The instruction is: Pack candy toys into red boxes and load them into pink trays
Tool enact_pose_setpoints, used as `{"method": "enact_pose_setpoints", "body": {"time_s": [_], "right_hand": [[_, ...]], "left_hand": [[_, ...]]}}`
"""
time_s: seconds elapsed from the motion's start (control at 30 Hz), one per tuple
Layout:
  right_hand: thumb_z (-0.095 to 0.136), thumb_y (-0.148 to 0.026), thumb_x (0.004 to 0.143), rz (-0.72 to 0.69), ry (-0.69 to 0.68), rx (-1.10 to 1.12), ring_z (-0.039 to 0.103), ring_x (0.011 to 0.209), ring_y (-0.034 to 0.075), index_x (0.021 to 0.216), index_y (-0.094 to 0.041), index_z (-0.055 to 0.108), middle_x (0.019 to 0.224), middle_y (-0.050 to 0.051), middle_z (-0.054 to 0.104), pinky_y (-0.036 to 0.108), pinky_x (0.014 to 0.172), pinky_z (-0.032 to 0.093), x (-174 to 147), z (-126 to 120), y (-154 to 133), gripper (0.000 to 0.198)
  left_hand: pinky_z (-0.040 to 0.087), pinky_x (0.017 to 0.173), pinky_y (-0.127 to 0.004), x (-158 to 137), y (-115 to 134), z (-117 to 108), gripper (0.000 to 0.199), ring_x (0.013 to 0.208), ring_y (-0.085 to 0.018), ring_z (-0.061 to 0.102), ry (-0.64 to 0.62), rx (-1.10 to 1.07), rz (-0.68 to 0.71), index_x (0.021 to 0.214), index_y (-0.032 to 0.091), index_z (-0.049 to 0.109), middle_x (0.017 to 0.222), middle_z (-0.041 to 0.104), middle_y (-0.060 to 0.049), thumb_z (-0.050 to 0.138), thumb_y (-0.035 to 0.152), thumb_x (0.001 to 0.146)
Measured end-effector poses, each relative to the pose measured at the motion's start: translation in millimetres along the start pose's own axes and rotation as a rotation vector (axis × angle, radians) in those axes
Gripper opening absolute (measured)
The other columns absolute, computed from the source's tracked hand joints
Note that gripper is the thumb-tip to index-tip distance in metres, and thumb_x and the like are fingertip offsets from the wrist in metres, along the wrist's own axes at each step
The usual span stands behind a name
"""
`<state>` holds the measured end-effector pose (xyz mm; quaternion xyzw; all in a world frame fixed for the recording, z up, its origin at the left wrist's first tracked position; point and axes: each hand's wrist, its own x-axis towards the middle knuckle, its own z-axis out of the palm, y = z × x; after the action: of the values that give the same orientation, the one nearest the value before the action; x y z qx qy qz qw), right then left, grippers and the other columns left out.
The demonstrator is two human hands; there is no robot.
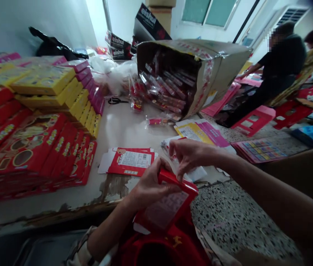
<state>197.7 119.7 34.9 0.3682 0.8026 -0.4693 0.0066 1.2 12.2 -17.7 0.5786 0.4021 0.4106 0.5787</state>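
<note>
Peeling along its near edge, the tabletop (pixel 114 125) carries stacked boxes (pixel 36 147) at its left edge and a large carton (pixel 223 74) of packets (pixel 170 90) towards its far right corner. Just off the near edge, above the lap, a red box (pixel 164 212) is clamped in the left hand (pixel 148 184). The right hand (pixel 186 153) has its fingers parted, one tip at the box's upper end. Closing that end seems the step; next calls for steady pressure on the flap without denting the card. Flat sleeves (pixel 133 160) lie near the tabletop's near edge.
</note>
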Motion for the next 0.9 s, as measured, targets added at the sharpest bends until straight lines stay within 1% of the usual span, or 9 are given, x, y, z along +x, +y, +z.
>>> {"method": "enact_pose_setpoints", "body": {"time_s": [0.07, 0.13, 0.27, 0.4, 0.5, 0.6, 0.73, 0.83, 0.9], "right_hand": [[0.094, -0.046, 0.061, 0.014, -0.178, 0.227, 0.059, 0.056, 0.013, 0.105, -0.022, 0.054, 0.071, -0.004, 0.069, 0.022, 0.050, 0.037, 7.7, 5.5, 5.9, 0.064], [0.085, -0.046, 0.075, 0.008, -0.205, 0.280, 0.063, 0.059, 0.013, 0.096, -0.020, 0.056, 0.072, -0.001, 0.070, 0.023, 0.054, 0.042, 20.2, 7.9, 13.1, 0.045], [0.074, -0.028, 0.086, 0.001, 0.224, -0.198, 0.066, 0.073, 0.016, 0.088, -0.018, 0.066, 0.081, 0.004, 0.073, 0.025, 0.065, 0.046, 63.0, -10.5, 25.5, 0.013], [0.068, -0.024, 0.090, -0.034, 0.360, -0.567, 0.068, 0.108, 0.023, 0.126, -0.015, 0.066, 0.124, 0.013, 0.072, 0.029, 0.090, 0.050, 127.0, -39.8, 27.6, 0.038], [0.059, -0.011, 0.088, 0.065, 0.358, -0.777, 0.053, 0.138, 0.033, 0.154, -0.011, 0.044, 0.153, 0.024, 0.052, 0.039, 0.112, 0.040, 178.3, -50.8, 30.0, 0.068], [0.056, -0.007, 0.087, 0.208, 0.351, -0.838, 0.042, 0.146, 0.047, 0.161, -0.004, 0.032, 0.160, 0.039, 0.033, 0.058, 0.113, 0.035, 221.2, -55.1, 39.7, 0.078], [0.054, -0.015, 0.094, 0.234, 0.345, -0.918, 0.048, 0.139, 0.049, 0.162, -0.004, 0.028, 0.151, 0.043, 0.042, 0.062, 0.108, 0.037, 256.0, -59.5, 54.3, 0.074], [0.048, -0.010, 0.094, 0.114, 0.294, -0.980, 0.056, 0.129, 0.043, 0.162, -0.005, 0.029, 0.139, 0.036, 0.057, 0.056, 0.106, 0.037, 266.6, -60.5, 56.8, 0.070], [0.036, -0.007, 0.097, -0.012, 0.264, -1.019, 0.057, 0.126, 0.039, 0.160, -0.006, 0.031, 0.136, 0.032, 0.060, 0.051, 0.105, 0.037, 269.3, -57.3, 53.1, 0.063]], "left_hand": [[0.046, 0.065, -0.021, -12.5, 12.2, -5.2, 0.048, 0.072, -0.010, 0.055, 0.000, 0.019, 0.005, 0.095, 0.018, 0.054, 0.088, 0.061, 0.001, 0.092, 0.035, 0.073], [0.047, 0.067, -0.020, -27.4, 25.4, -15.8, 0.044, 0.075, -0.011, 0.056, 0.039, 0.050, 0.019, 0.097, 0.018, 0.054, 0.091, 0.061, 0.000, 0.089, 0.034, 0.077], [0.055, 0.083, -0.027, -51.5, 50.8, -53.0, 0.038, 0.092, -0.018, 0.066, 0.167, 0.150, 0.249, 0.104, 0.021, 0.057, 0.099, 0.066, -0.003, 0.087, 0.025, 0.080], [0.055, 0.103, -0.045, -50.7, 52.0, -99.0, 0.035, 0.114, -0.029, 0.068, 0.269, 0.294, 0.479, 0.105, 0.025, 0.065, 0.101, 0.073, -0.006, 0.087, 0.019, 0.078], [0.054, 0.107, -0.054, -56.0, 24.6, -133.9, 0.014, 0.125, -0.034, 0.065, 0.321, 0.370, 0.344, 0.084, 0.024, 0.068, 0.105, 0.075, -0.008, 0.082, 0.023, 0.081], [0.050, 0.111, -0.060, -84.8, -16.6, -163.9, 0.019, 0.135, -0.035, 0.059, 0.369, 0.525, 0.131, 0.070, 0.024, 0.064, 0.126, 0.073, -0.009, 0.072, 0.029, 0.087], [0.047, 0.116, -0.053, -112.6, -58.0, -181.8, 0.023, 0.134, -0.030, 0.060, 0.482, 0.710, -0.022, 0.074, 0.025, 0.060, 0.131, 0.072, -0.005, 0.060, 0.034, 0.095], [0.050, 0.110, -0.047, -79.0, -65.9, -175.6, 0.012, 0.127, -0.028, 0.063, 0.650, 0.827, 0.017, 0.096, 0.025, 0.063, 0.131, 0.070, -0.007, 0.060, 0.037, 0.095], [0.045, 0.113, -0.051, -36.6, -64.2, -167.1, 0.044, 0.135, -0.034, 0.055, 0.716, 0.967, -0.012, 0.127, 0.023, 0.060, 0.142, 0.061, -0.014, 0.069, 0.045, 0.089]]}}
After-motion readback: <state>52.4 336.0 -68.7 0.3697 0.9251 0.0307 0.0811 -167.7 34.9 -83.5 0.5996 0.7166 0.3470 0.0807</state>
